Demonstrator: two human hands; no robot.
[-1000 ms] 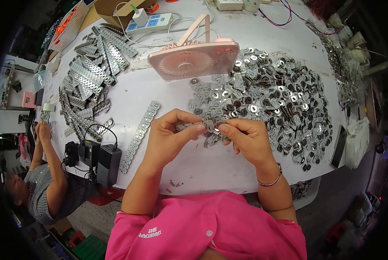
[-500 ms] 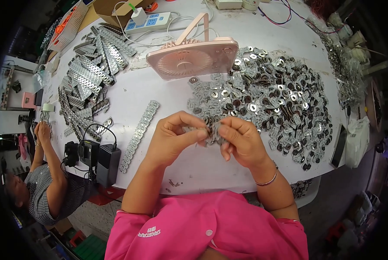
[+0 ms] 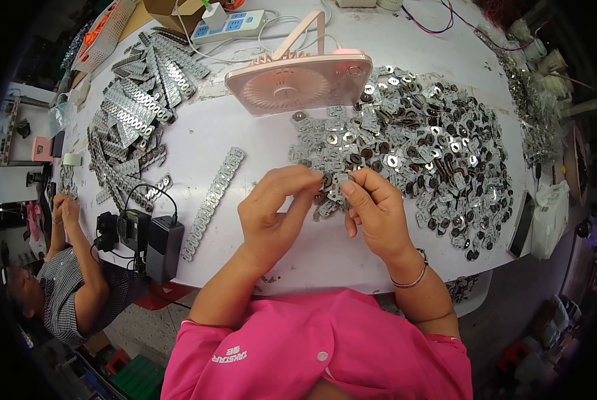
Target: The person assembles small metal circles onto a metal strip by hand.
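My left hand (image 3: 272,210) is closed in a pinch at the near edge of a heap of small metal parts (image 3: 438,153). Whatever its fingertips hold is too small to make out. Facing it, my right hand (image 3: 378,210) pinches a small metal part (image 3: 339,179) between thumb and forefinger, the other fingers curled. The heap's pieces are silvery, many with a dark round disc. Left of my left hand lies a single long metal strip (image 3: 213,203) of joined pieces, slanting on the white table (image 3: 235,283).
A pink fan (image 3: 288,87) with a raised handle stands beyond my hands. Piled metal strips (image 3: 128,123) lie at the left, near black power adapters (image 3: 155,243). A white power strip (image 3: 235,27) sits at the back. Another person (image 3: 65,287) works at the far left.
My hands have shifted slightly up and apart, the left fingers now straighter and pointing toward the right hand. The piece between them shows less blurred.
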